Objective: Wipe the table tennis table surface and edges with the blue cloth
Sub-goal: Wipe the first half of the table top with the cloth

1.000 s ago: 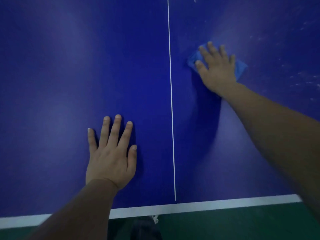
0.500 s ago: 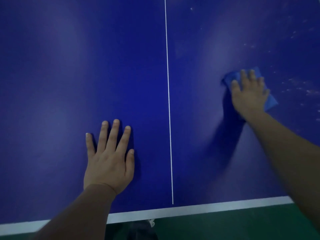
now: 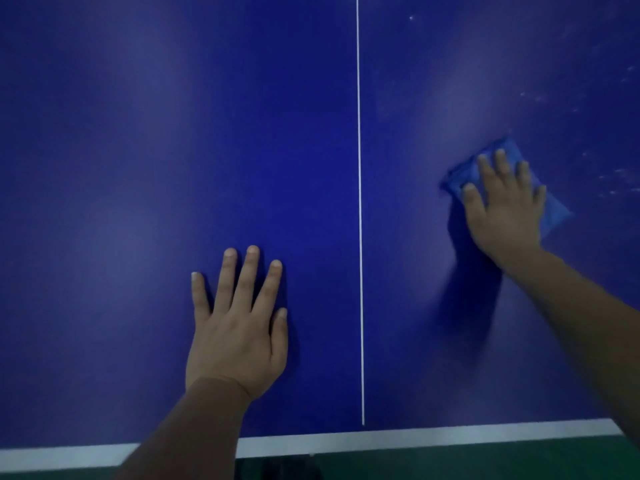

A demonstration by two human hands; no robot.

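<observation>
My right hand (image 3: 504,206), fingers straight and spread, presses the folded blue cloth (image 3: 550,206) flat against the table tennis table (image 3: 138,133), well to the right of the white centre line (image 3: 359,202). A second ago the cloth sat close beside that line and farther up the table; it has since swept rightward and back toward me, so the strip next to the line looks covered and the pass is now heading for the pale specks (image 3: 620,181) scattered just beyond the cloth's right side, which I judge still unwiped. My left hand (image 3: 239,327) has stayed put, palm down and fingers splayed on the bare surface left of the line, holding nothing and well apart from the cloth. The white edge band (image 3: 381,439) nearest me appears not yet wiped
</observation>
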